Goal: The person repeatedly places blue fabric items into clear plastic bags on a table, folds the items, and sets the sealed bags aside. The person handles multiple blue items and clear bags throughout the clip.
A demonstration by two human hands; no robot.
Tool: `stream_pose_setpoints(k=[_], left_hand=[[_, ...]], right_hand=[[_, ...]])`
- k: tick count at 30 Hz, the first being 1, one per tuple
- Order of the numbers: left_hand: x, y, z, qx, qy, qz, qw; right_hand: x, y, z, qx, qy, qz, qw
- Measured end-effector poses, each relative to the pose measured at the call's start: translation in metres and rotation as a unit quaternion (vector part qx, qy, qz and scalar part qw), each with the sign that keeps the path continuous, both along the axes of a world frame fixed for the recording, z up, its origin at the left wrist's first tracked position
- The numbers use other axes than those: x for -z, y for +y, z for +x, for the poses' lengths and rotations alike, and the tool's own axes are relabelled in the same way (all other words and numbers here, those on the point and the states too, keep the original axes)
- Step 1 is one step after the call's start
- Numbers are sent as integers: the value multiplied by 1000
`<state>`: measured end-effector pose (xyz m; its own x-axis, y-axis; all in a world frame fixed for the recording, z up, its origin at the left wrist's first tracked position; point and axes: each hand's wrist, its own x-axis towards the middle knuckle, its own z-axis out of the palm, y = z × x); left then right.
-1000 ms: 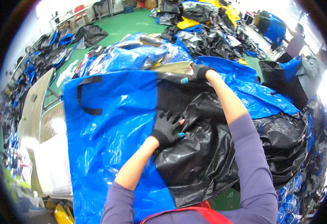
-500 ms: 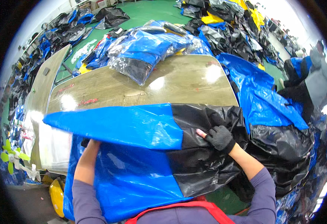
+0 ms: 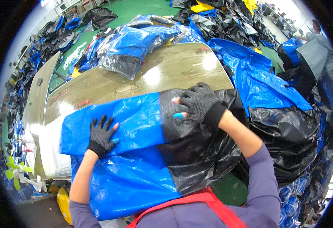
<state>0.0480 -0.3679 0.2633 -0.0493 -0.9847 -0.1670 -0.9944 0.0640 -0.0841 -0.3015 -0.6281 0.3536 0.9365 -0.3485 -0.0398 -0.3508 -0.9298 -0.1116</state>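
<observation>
A large folded plastic bag (image 3: 136, 152), blue on the left and black on the right, lies across the near edge of a worn wooden table (image 3: 166, 72) and hangs over it toward me. My left hand (image 3: 101, 135), in a black fingerless glove, presses flat on the blue part with fingers spread. My right hand (image 3: 200, 104), gloved the same way, rests on the black part near the bag's upper fold, fingers curled on the crinkled plastic. Whether it pinches the plastic I cannot tell.
A pile of blue and black bags in clear wrap (image 3: 132, 41) sits at the table's far side. More blue sheeting (image 3: 258, 79) and black plastic (image 3: 288, 136) heap at the right. Another person (image 3: 318, 53) stands at the far right. Bags litter the green floor (image 3: 136, 9).
The bag was spread wide a second ago, then lifted and folded toward me. Now it lies folded on the table with my left hand flat on the blue half.
</observation>
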Motion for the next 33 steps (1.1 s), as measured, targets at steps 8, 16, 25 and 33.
stream_pose_setpoints(k=[8,16,25,33], left_hand=[[0,-22,-24,-164,75,-69,981],[11,-132,-135,103,93,-212,967],[-4,-62,24,-178,-113,82,974],[8,-162,-151,256,174,-208,928]], right_hand=[[71,-54,-84,208,-93,15,973],[-4,-112,-35,207,-123,-234,942],[88,-76,-85,104,0,67,992],[-4,32,-149,-49,39,129,990]])
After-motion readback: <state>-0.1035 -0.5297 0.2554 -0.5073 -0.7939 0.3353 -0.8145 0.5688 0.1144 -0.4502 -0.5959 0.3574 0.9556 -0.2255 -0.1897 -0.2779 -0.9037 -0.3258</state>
